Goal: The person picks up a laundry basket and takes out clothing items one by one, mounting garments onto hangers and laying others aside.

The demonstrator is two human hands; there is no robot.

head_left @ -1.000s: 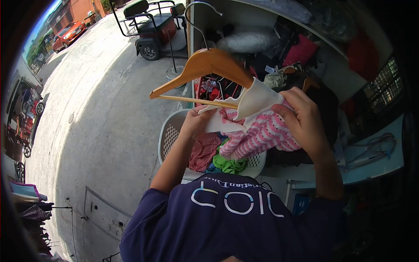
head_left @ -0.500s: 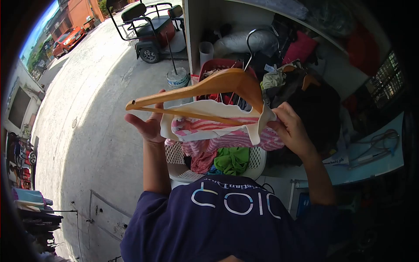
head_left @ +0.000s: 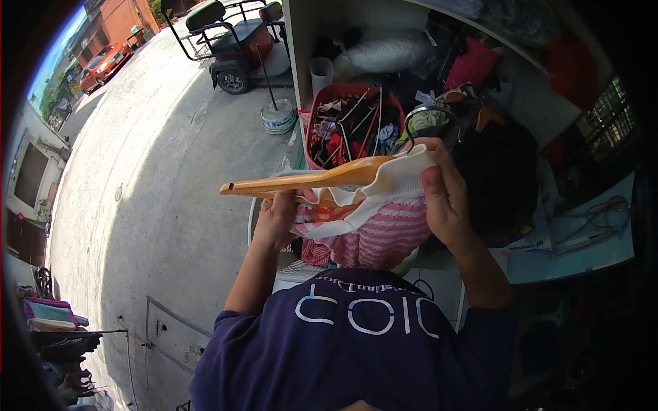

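At far left, an orange car stood on the sunlit road, with a cart parked nearer. A wooden hanger stuck out past the left hand, which gripped the white edge of a pink-and-white striped shirt. The shirt hung between both hands, over a white basket, the hanger's right part tucked inside its white collar. Beyond it sat a red basket holding more hangers. The right hand pinched the collar near the hook. Farther right lay dark clothes, then a pale blue table.
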